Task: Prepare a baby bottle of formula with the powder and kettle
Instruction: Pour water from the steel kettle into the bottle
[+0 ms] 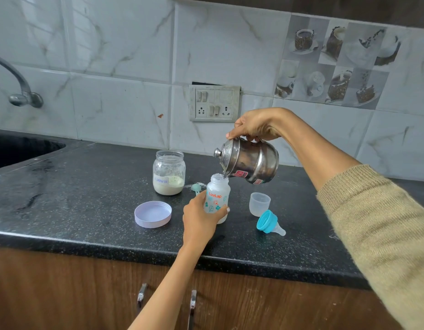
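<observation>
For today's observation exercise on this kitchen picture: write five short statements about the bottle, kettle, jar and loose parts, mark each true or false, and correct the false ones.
1. The right hand tilts the kettle over the mouth of the bottle. True.
2. The left hand is lifting the jar. False: it grips the bottle, which stands on the counter.
3. The jar has its lid screwed on. False: the jar is open, and the lid lies on the counter in front of it.
4. The teat with its blue ring lies on its side, right of the bottle. True.
5. The clear cap sits on the bottle. False: it stands apart on the counter.
</observation>
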A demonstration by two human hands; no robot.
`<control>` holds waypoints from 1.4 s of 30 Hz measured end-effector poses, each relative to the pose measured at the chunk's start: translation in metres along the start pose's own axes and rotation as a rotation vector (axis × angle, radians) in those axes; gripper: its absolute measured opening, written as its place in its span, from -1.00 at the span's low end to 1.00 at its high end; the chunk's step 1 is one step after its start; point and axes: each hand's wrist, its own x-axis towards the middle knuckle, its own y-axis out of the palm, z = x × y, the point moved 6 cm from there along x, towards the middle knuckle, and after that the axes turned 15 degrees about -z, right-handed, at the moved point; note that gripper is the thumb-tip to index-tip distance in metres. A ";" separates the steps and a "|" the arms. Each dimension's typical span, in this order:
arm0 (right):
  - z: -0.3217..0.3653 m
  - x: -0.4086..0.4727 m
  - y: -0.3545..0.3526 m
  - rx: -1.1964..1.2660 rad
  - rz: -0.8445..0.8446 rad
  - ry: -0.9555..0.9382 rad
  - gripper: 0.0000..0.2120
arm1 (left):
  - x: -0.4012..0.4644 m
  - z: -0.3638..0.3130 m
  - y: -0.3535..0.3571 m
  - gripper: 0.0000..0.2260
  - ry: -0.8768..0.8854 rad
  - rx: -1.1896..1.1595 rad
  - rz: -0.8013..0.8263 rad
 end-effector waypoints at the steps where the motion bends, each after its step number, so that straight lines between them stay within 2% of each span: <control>1: 0.001 -0.001 0.000 -0.006 -0.001 -0.003 -0.71 | 0.000 0.000 0.000 -0.56 -0.002 -0.001 0.000; 21: 0.010 -0.004 0.002 -0.042 0.011 -0.015 -0.64 | -0.001 -0.002 -0.001 -0.55 -0.008 -0.001 0.006; 35: 0.002 -0.003 -0.001 0.014 -0.004 -0.003 -0.68 | -0.002 -0.004 -0.003 -0.54 -0.010 0.003 0.005; 39: -0.013 -0.004 -0.002 0.098 -0.021 0.016 -0.70 | -0.002 -0.005 -0.003 -0.55 -0.010 -0.002 0.004; 42: -0.030 -0.005 0.001 0.257 -0.012 0.058 -0.71 | -0.002 -0.005 -0.004 -0.58 -0.007 -0.005 0.004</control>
